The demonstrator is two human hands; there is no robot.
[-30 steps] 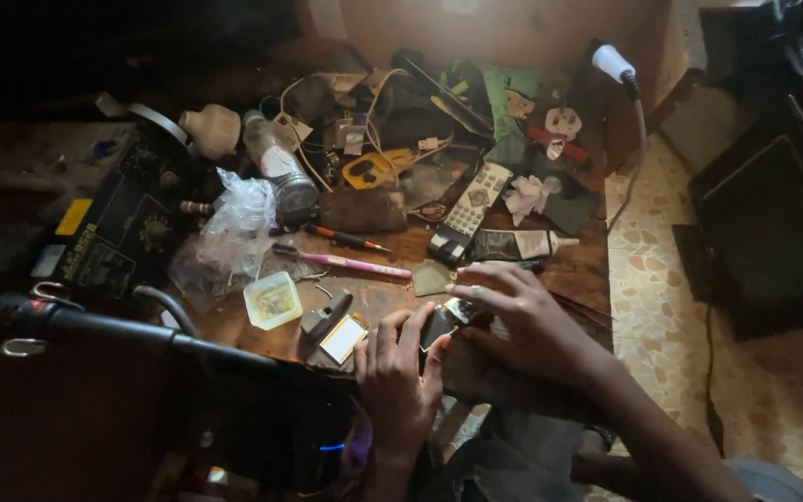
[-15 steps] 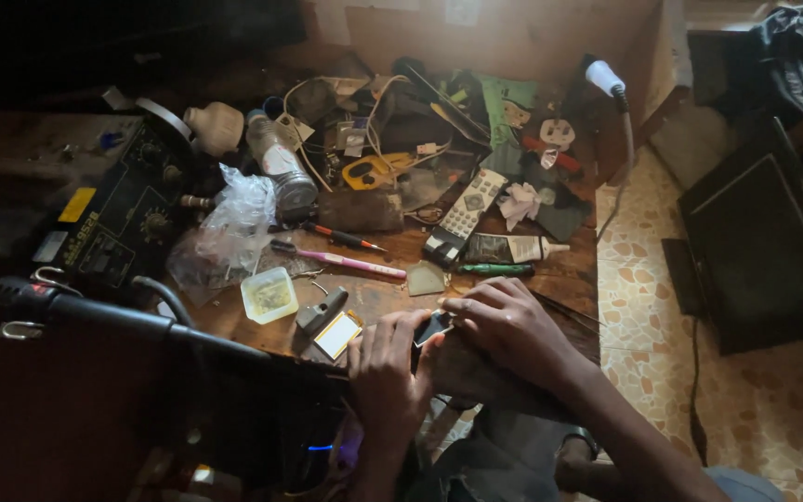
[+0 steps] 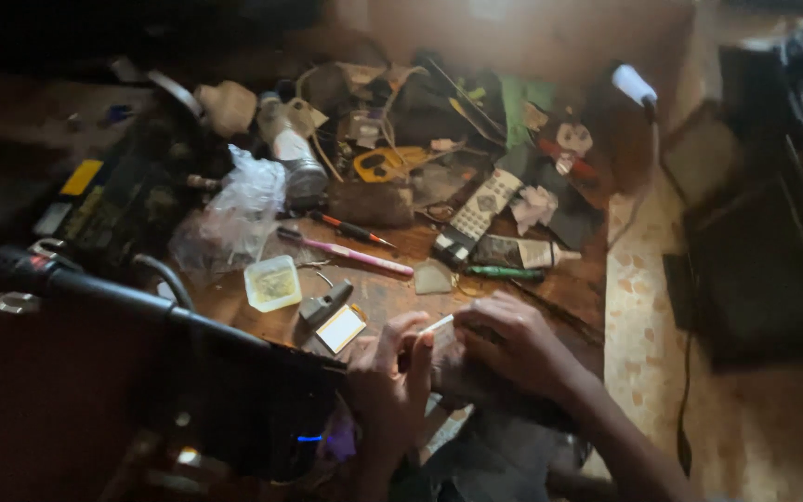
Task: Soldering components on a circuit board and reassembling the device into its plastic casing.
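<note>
I hold a small dark device (image 3: 445, 351) between both hands at the near edge of the wooden table (image 3: 392, 293), just above my lap. Its long axis seems to run roughly left to right, from one hand to the other, though the picture is blurred and dim and I cannot tell which end is which. It looks dark and flat, with a thin pale strip (image 3: 438, 323) showing at its upper edge, slanting up to the right. My left hand (image 3: 388, 376) has its fingers curled and pressed on the left part of it, thumb up near the pale strip. My right hand (image 3: 511, 339) lies over the right part, fingers bent down and closed on it.

Just beyond my left hand lies a small white card (image 3: 340, 328) with a yellow edge, and beside that a grey tool (image 3: 323, 304). Further left stands a small clear plastic box (image 3: 272, 283), open on top, with something yellowish inside that I cannot make out. A crumpled clear plastic bag (image 3: 234, 209) sits behind it; its contents are not clear. A pink-handled screwdriver (image 3: 346, 252) lies across the table, pointing right, with a red-handled one (image 3: 350, 228) just behind. A white remote control (image 3: 476, 214) lies tilted toward the far right, near a tube (image 3: 522, 252) and a green pen (image 3: 504, 272).
</note>
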